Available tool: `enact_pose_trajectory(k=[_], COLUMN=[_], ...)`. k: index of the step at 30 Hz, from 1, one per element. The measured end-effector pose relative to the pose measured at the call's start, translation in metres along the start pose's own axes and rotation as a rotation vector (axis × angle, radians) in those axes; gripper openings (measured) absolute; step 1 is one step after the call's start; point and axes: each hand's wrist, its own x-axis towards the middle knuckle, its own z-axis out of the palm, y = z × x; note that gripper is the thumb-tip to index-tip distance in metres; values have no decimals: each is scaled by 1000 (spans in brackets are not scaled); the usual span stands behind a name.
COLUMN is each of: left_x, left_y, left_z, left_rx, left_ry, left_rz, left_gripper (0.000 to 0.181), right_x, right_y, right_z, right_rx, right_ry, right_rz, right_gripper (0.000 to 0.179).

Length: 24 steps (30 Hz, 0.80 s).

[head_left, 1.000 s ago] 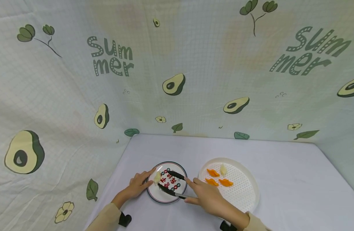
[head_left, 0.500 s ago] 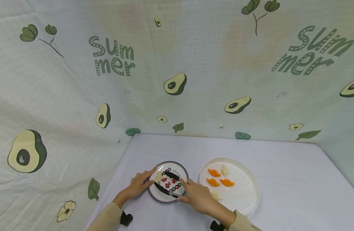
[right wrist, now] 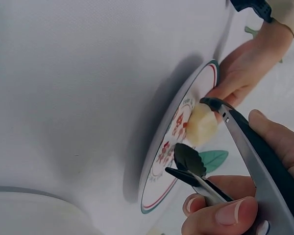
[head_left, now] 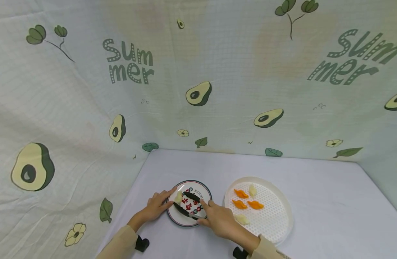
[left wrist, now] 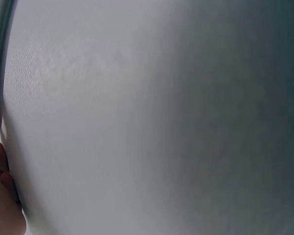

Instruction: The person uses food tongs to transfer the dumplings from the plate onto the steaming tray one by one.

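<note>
My right hand point(head_left: 220, 220) grips a pair of tongs point(right wrist: 255, 169) with metal arms and black tips. The tongs are spread over a small round plate point(head_left: 198, 185) with a dark rim and red print. Their tips lie close around a pale yellow dumpling point(head_left: 178, 196) at the plate's left side. In the right wrist view, one tip overlaps the dumpling's upper edge and the other stands lower, apart from it. My left hand point(head_left: 158, 207) rests on the plate's left rim, thumb and index finger spread along it; its other fingers are partly hidden.
Right of the plate sits a larger white round tray point(head_left: 281, 216) with a dotted surface. On it lie three orange dumplings point(head_left: 239, 204) and two pale ones, one near the back point(head_left: 252, 190). A printed cloth point(head_left: 231, 72) hangs behind the white table point(head_left: 328, 201).
My right hand and the tongs have moved left, bringing the tips to the dumpling on the plate. The forearm's shift uncovers a pale dumpling on the tray. The left hand stays on the rim.
</note>
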Motion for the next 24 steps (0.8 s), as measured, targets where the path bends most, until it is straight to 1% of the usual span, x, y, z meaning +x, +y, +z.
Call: enact_pose_trajectory(k=[6,11,17,24], left_x=[1,1,1,2], left_y=[-1,-2,-3,-1], left_z=[1,2,3,3], left_rx=[2,-1,-5,-1], left_ry=[-1,-4,-4,2], left_rz=[5,-8,-26,-27], left_gripper=[58,58,58,57], right_x=[-1,-2,-5,-8], right_y=[1,2,5,7], right_z=[0,-1,-3,-5], right_rx=[-2,1,-11,-34], right_ry=[-6,-11,18,44], right_rz=[7,17,9,4], right_gripper=[66,64,63,64])
